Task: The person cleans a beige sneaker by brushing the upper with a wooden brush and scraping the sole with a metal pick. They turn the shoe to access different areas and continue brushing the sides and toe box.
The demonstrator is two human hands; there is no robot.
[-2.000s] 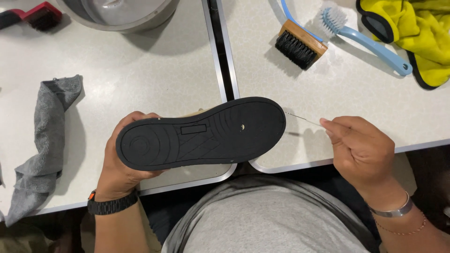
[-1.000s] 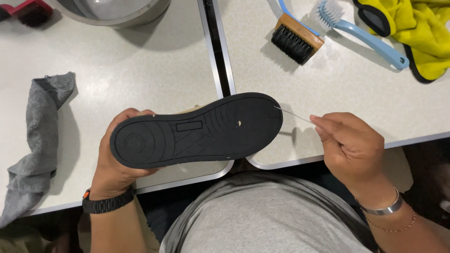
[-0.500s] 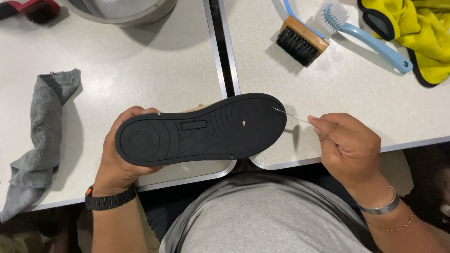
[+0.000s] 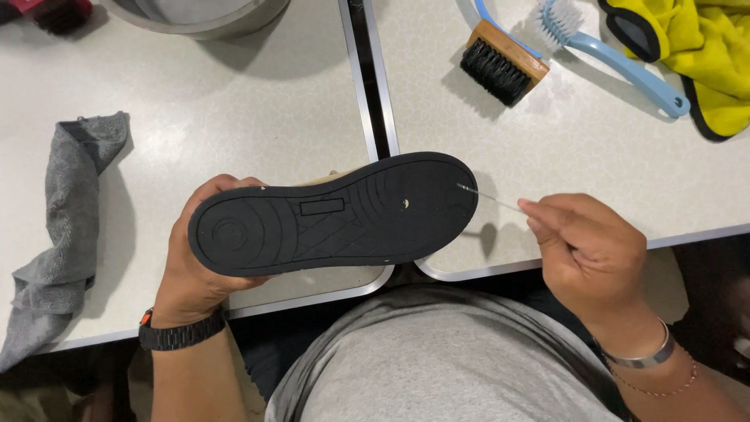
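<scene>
My left hand (image 4: 199, 270) grips a shoe (image 4: 336, 215) by its heel end, turned so the black rubber sole faces up. A small pale speck sits stuck in the sole near the toe. My right hand (image 4: 586, 250) pinches a thin metal pin (image 4: 488, 195) between thumb and fingers. The pin's tip touches the sole's toe edge. A black watch is on my left wrist and a silver bangle on my right.
Two white tables (image 4: 234, 117) meet at a dark gap. A grey cloth (image 4: 62, 227) lies at the left. A wooden brush with black bristles (image 4: 500, 62), a blue-handled brush (image 4: 617, 55) and a yellow cloth (image 4: 703, 47) lie at the back right. A metal bowl (image 4: 195, 16) stands at the back.
My right hand has moved slightly left, bringing the pin's tip up to the toe edge of the sole. The shoe has stayed nearly still in my left hand.
</scene>
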